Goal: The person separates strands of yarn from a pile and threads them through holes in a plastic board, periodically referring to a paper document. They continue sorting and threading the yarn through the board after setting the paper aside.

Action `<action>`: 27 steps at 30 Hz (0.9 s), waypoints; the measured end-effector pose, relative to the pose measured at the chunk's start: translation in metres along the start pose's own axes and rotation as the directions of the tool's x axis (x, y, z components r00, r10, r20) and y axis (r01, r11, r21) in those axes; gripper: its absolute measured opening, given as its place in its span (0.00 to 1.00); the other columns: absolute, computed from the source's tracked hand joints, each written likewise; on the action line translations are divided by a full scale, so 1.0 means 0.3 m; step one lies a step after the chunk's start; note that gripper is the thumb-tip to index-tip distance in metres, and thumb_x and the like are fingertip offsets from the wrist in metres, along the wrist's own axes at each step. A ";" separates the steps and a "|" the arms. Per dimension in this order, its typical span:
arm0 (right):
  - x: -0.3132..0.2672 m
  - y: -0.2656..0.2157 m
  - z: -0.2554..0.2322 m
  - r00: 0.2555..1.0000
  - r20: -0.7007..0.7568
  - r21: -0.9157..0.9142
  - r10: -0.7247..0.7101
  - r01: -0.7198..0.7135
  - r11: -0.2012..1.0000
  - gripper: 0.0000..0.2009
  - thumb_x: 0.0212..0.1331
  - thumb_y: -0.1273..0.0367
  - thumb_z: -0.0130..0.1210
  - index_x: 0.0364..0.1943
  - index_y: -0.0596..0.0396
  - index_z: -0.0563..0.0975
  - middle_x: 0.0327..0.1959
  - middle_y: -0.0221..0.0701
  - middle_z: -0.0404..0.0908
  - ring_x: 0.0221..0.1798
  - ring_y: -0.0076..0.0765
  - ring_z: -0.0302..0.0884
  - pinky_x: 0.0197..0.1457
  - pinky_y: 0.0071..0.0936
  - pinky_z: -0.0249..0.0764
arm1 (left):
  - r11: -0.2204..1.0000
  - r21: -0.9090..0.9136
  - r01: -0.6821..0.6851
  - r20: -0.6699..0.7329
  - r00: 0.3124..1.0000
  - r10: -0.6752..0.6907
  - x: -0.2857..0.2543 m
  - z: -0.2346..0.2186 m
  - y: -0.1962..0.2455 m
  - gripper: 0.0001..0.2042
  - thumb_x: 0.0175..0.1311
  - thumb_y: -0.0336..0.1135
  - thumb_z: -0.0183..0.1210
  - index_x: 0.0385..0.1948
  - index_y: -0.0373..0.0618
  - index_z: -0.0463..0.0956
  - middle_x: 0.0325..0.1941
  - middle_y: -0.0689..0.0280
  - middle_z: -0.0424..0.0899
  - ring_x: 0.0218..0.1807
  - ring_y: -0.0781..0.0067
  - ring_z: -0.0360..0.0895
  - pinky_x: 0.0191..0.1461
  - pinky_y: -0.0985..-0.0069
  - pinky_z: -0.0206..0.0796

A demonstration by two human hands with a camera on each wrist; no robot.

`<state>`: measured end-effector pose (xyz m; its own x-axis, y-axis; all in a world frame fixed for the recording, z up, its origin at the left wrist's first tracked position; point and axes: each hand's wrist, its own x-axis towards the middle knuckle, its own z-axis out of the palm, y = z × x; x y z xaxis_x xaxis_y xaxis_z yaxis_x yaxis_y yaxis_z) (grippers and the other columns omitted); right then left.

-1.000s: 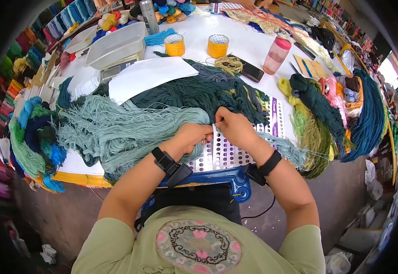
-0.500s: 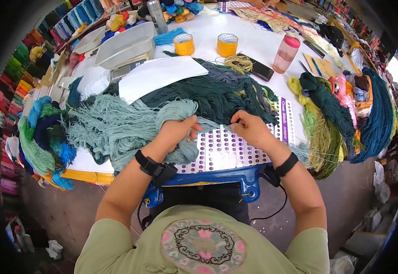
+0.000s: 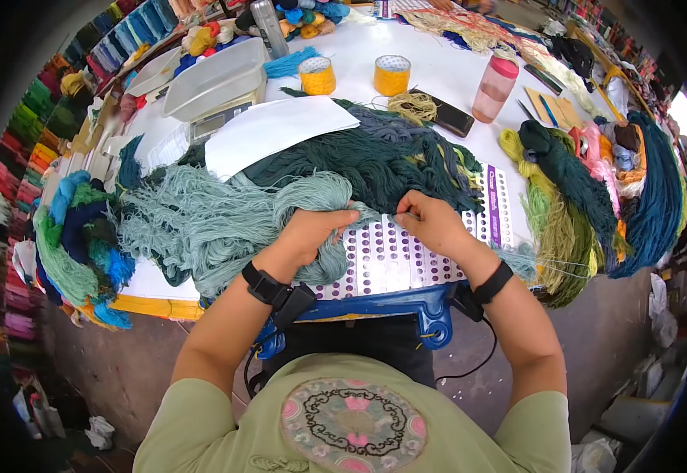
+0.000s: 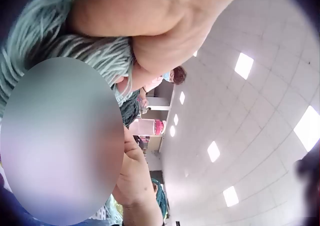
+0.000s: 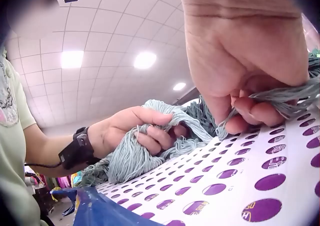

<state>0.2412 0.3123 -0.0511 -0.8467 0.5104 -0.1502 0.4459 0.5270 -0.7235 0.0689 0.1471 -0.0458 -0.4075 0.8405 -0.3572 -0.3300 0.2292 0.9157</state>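
Pale blue-green yarn [image 3: 201,213] lies in a thick skein across the left half of the table. The left hand [image 3: 309,234] grips its looped end; in the right wrist view the fingers of that left hand [image 5: 145,131] curl round the strands. The right hand [image 3: 432,222] pinches a thin bundle of the same yarn [image 5: 295,94] just to the right, over a white card with purple-ringed holes [image 3: 383,260]. In the right wrist view the fingers of the right hand [image 5: 245,70] are curled round these strands. A blurred patch covers part of the left wrist view.
Dark green yarn [image 3: 320,162] lies behind the hands, under white paper [image 3: 280,134]. Beyond are two yellow tape rolls [image 3: 317,76], a phone [image 3: 452,118] and a pink-lidded bottle [image 3: 495,88]. Olive yarn [image 3: 560,236] hangs at right. A blue bracket [image 3: 435,315] sits at the front edge.
Over the last second the left hand has moved left with the skein's looped end, away from the right hand. The strands between the hands came into view, and more of the holed card shows.
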 end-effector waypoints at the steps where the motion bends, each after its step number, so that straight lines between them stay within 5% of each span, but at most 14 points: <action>1: 0.001 0.002 0.000 1.000 -0.002 0.002 -0.007 0.007 1.000 0.11 0.57 0.61 0.57 0.38 0.50 0.75 0.27 0.36 0.79 0.34 0.45 0.78 0.37 0.38 0.71 | 1.000 0.005 0.014 0.017 1.000 -0.014 0.002 0.005 0.002 0.11 0.57 0.32 0.64 0.38 0.36 0.79 0.23 0.71 0.76 0.25 0.83 0.68 0.27 0.83 0.55; 5: -0.002 0.008 0.011 1.000 -0.020 0.000 0.002 -0.002 1.000 0.11 0.56 0.60 0.58 0.38 0.50 0.75 0.28 0.36 0.79 0.34 0.45 0.79 0.37 0.38 0.71 | 0.948 -0.248 0.200 0.127 0.977 -0.173 -0.003 0.041 0.024 0.10 0.59 0.31 0.62 0.39 0.36 0.79 0.25 0.71 0.75 0.25 0.83 0.67 0.25 0.83 0.57; 7: -0.004 0.012 0.018 0.998 -0.042 -0.027 -0.044 0.042 0.999 0.12 0.57 0.59 0.57 0.37 0.50 0.74 0.27 0.36 0.80 0.35 0.46 0.79 0.37 0.39 0.71 | 0.867 -0.385 0.316 0.352 0.919 -0.178 0.005 0.056 0.019 0.09 0.60 0.31 0.60 0.39 0.36 0.79 0.26 0.70 0.74 0.25 0.84 0.66 0.25 0.85 0.57; 11: -0.012 -0.005 0.012 0.999 -0.051 -0.028 0.002 -0.003 1.000 0.11 0.57 0.60 0.57 0.37 0.51 0.74 0.26 0.34 0.81 0.32 0.41 0.80 0.36 0.36 0.71 | 0.862 -0.412 0.295 0.394 0.911 -0.123 0.012 0.093 0.005 0.09 0.61 0.32 0.60 0.39 0.36 0.79 0.27 0.70 0.74 0.26 0.84 0.66 0.26 0.86 0.56; 14: 0.002 0.021 0.025 0.999 -0.023 0.144 0.024 -0.021 0.989 0.12 0.56 0.62 0.60 0.38 0.53 0.74 0.23 0.30 0.82 0.27 0.33 0.80 0.32 0.31 0.70 | 0.943 -0.275 0.185 0.268 0.957 -0.109 0.006 0.111 0.000 0.14 0.65 0.35 0.53 0.45 0.33 0.74 0.23 0.71 0.69 0.24 0.83 0.64 0.27 0.87 0.55; 16: 0.007 0.030 0.029 0.999 -0.038 0.162 0.013 -0.006 0.987 0.12 0.55 0.62 0.60 0.38 0.53 0.74 0.23 0.29 0.81 0.26 0.31 0.79 0.31 0.29 0.70 | 0.920 -0.317 0.230 0.500 0.865 -0.044 0.008 0.103 0.004 0.14 0.66 0.36 0.50 0.45 0.35 0.75 0.25 0.69 0.74 0.22 0.82 0.63 0.26 0.85 0.56; 17: 0.008 0.032 0.029 0.999 -0.055 0.180 0.002 0.008 0.984 0.13 0.55 0.63 0.61 0.39 0.54 0.74 0.23 0.29 0.81 0.25 0.29 0.78 0.30 0.27 0.69 | 0.920 -0.318 0.229 0.500 0.865 -0.042 0.010 0.109 0.005 0.14 0.66 0.36 0.50 0.45 0.35 0.75 0.25 0.69 0.74 0.22 0.82 0.63 0.26 0.85 0.56; 18: 0.006 0.017 0.018 0.999 -0.054 0.178 0.002 0.008 0.984 0.13 0.55 0.63 0.61 0.39 0.54 0.74 0.23 0.29 0.81 0.25 0.29 0.78 0.30 0.27 0.69 | 0.966 -0.151 0.209 0.428 0.895 -0.126 0.013 0.122 0.006 0.14 0.66 0.35 0.49 0.47 0.36 0.74 0.32 0.65 0.79 0.23 0.82 0.66 0.26 0.84 0.59; 20: -0.002 -0.020 -0.009 0.997 0.077 0.484 0.019 -0.054 0.873 0.13 0.56 0.67 0.62 0.40 0.58 0.73 0.18 0.22 0.73 0.23 0.17 0.68 0.28 0.19 0.64 | 0.973 0.161 0.167 0.284 0.936 -0.207 0.039 0.144 -0.031 0.14 0.64 0.34 0.49 0.48 0.39 0.74 0.40 0.62 0.85 0.21 0.80 0.69 0.28 0.82 0.64; 21: 0.002 -0.019 -0.012 0.997 0.080 0.480 0.019 -0.055 0.876 0.13 0.56 0.67 0.62 0.40 0.58 0.73 0.18 0.22 0.73 0.23 0.17 0.68 0.28 0.19 0.64 | 0.974 0.155 0.166 0.283 0.937 -0.205 0.037 0.161 -0.027 0.14 0.64 0.34 0.49 0.48 0.39 0.74 0.40 0.62 0.85 0.21 0.80 0.69 0.28 0.82 0.64; 23: 0.013 -0.006 -0.020 0.988 0.150 0.482 -0.042 -0.036 0.875 0.14 0.57 0.67 0.62 0.41 0.58 0.73 0.20 0.20 0.71 0.23 0.16 0.64 0.29 0.18 0.63 | 0.891 0.445 0.086 0.215 0.956 -0.199 0.032 0.185 -0.006 0.14 0.65 0.36 0.50 0.49 0.41 0.75 0.41 0.63 0.85 0.22 0.80 0.69 0.29 0.80 0.65; 27: 0.037 0.070 -0.004 0.982 0.156 0.402 -0.105 0.034 0.915 0.17 0.63 0.58 0.57 0.42 0.58 0.74 0.24 0.24 0.73 0.27 0.17 0.66 0.33 0.18 0.65 | 0.921 0.390 0.024 0.330 0.930 -0.163 0.077 0.114 -0.014 0.11 0.67 0.34 0.50 0.47 0.44 0.76 0.39 0.64 0.85 0.28 0.82 0.74 0.28 0.84 0.63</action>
<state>0.2416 0.3297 -0.0672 -0.9239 0.3395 -0.1766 0.2624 0.2263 -0.9380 0.0901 0.1824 -0.0514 -0.0441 0.9059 -0.4211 0.0183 0.4222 0.9063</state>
